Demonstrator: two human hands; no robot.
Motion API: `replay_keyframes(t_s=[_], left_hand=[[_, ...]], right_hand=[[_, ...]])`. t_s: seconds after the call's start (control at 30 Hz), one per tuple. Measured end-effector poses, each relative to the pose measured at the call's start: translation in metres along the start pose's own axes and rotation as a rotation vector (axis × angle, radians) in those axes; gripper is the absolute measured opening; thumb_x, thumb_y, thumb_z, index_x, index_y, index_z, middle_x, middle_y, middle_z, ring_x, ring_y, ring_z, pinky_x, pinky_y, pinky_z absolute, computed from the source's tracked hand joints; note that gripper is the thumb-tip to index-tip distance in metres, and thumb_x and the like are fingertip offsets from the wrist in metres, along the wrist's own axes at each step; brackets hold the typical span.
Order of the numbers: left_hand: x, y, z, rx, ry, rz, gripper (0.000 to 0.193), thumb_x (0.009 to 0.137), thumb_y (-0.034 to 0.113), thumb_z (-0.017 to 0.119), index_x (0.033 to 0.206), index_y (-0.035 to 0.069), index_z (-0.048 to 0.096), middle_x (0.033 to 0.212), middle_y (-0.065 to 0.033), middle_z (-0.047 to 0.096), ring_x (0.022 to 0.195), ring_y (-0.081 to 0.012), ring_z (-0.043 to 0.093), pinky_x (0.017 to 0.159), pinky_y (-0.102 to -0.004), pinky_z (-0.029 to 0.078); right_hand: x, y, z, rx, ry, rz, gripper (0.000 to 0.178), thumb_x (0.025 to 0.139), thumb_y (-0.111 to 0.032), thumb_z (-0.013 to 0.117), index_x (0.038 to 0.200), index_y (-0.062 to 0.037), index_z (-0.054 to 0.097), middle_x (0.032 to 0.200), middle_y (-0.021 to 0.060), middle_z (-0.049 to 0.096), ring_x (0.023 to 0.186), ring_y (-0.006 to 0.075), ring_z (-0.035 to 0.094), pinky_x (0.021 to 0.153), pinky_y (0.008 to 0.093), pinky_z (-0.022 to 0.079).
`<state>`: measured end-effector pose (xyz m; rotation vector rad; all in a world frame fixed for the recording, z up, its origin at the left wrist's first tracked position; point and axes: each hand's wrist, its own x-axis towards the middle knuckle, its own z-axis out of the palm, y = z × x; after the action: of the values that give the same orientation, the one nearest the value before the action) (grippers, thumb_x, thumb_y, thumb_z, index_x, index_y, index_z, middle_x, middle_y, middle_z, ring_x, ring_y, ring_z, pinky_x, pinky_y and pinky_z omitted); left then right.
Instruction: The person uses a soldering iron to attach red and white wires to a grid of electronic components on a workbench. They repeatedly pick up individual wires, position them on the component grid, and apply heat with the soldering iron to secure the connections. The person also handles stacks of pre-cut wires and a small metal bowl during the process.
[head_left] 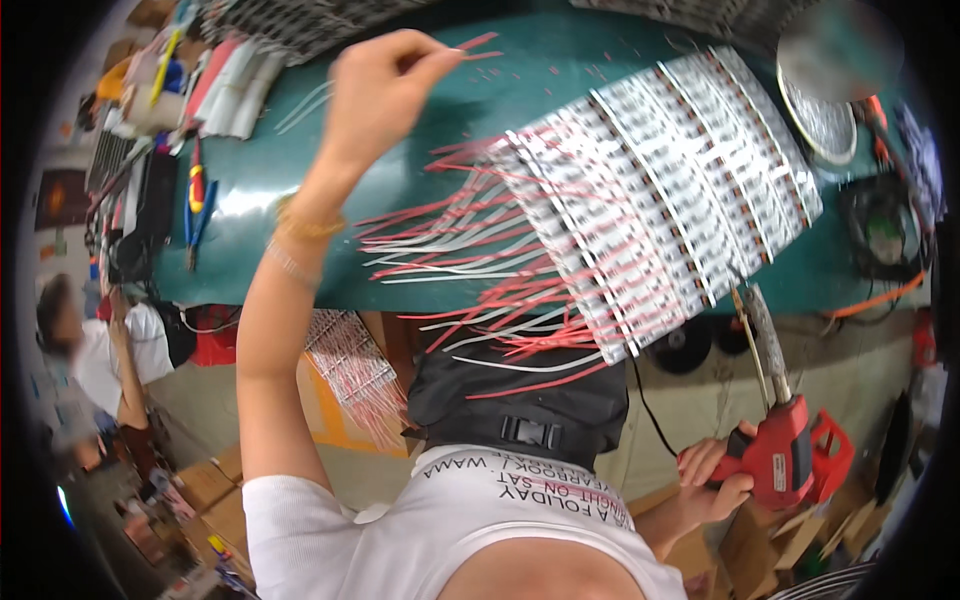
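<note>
While the left hand [385, 85] pinches red wire [482, 41], 2 ends poking out, the board sheet [670, 190] lies on the green surface [245, 250], red and white leads [440, 235] trailing left. Right hand's [710, 475] wrapped around a red soldering gun [785, 455], tip near the sheet.

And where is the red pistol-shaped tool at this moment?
In the head view, the red tool is at lower right, in the person's right hand, pointing up at the lower-right edge of the white panel.
</note>
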<state>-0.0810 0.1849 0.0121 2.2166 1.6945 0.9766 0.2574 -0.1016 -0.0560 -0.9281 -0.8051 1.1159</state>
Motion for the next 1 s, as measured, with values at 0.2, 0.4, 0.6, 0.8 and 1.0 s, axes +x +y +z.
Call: replay_keyframes(t_s=[0.2, 0.4, 0.6, 0.8, 1.0], left_hand=[[0.023, -0.022, 0.047, 0.089, -0.014, 0.261, 0.017, 0.077, 0.019, 0.067, 0.08, 0.003, 0.067, 0.07, -0.0082, 0.061, 0.068, -0.0238, 0.056, 0.063, -0.0338, 0.044], [0.013, -0.053, 0.0, 0.506, 0.083, 0.267, 0.015, 0.074, 0.013, 0.061, 0.087, 0.007, 0.062, 0.084, -0.0125, 0.058, 0.083, -0.0286, 0.056, 0.071, -0.042, 0.043], [0.012, -0.15, -0.107, 1.264, 0.386, -0.152, 0.02, 0.074, 0.018, 0.058, 0.089, 0.005, 0.058, 0.087, -0.0134, 0.06, 0.083, -0.0287, 0.058, 0.071, -0.0437, 0.042], [0.019, -0.19, -0.133, 1.094, 0.091, -0.234, 0.037, 0.073, 0.033, 0.066, 0.087, 0.0, 0.061, 0.09, -0.0162, 0.062, 0.086, -0.0333, 0.06, 0.071, -0.0466, 0.046], [-0.001, -0.195, -0.151, 0.826, 0.513, -0.129, 0.034, 0.076, 0.032, 0.063, 0.084, -0.002, 0.063, 0.082, -0.0181, 0.063, 0.08, -0.0287, 0.063, 0.069, -0.0392, 0.048]], right_hand=[[0.006, 0.001, 0.015, -0.044, 0.098, -0.003, 0.064, 0.092, -0.045, 0.044, 0.127, 0.0071, 0.03, 0.049, 0.0018, 0.039, 0.035, 0.0108, 0.036, 0.038, 0.0238, 0.036], [0.014, -0.006, 0.027, -0.124, 0.096, -0.008, 0.058, 0.094, -0.04, 0.043, 0.126, 0.0064, 0.029, 0.048, 0.0014, 0.037, 0.033, 0.0096, 0.032, 0.036, 0.0226, 0.033], [0.025, -0.008, 0.031, -0.127, 0.221, 0.04, 0.057, 0.094, -0.042, 0.041, 0.128, 0.0027, 0.028, 0.049, 0.0006, 0.036, 0.035, 0.0103, 0.034, 0.04, 0.0235, 0.035], [0.039, -0.002, 0.034, -0.19, 0.103, -0.033, 0.058, 0.094, -0.043, 0.041, 0.129, 0.0025, 0.029, 0.049, 0.0006, 0.037, 0.037, 0.0105, 0.036, 0.04, 0.024, 0.036], [0.036, -0.004, 0.044, -0.212, 0.14, -0.064, 0.057, 0.094, -0.04, 0.044, 0.128, 0.0035, 0.031, 0.049, 0.0006, 0.037, 0.035, 0.0098, 0.035, 0.038, 0.0235, 0.034]])
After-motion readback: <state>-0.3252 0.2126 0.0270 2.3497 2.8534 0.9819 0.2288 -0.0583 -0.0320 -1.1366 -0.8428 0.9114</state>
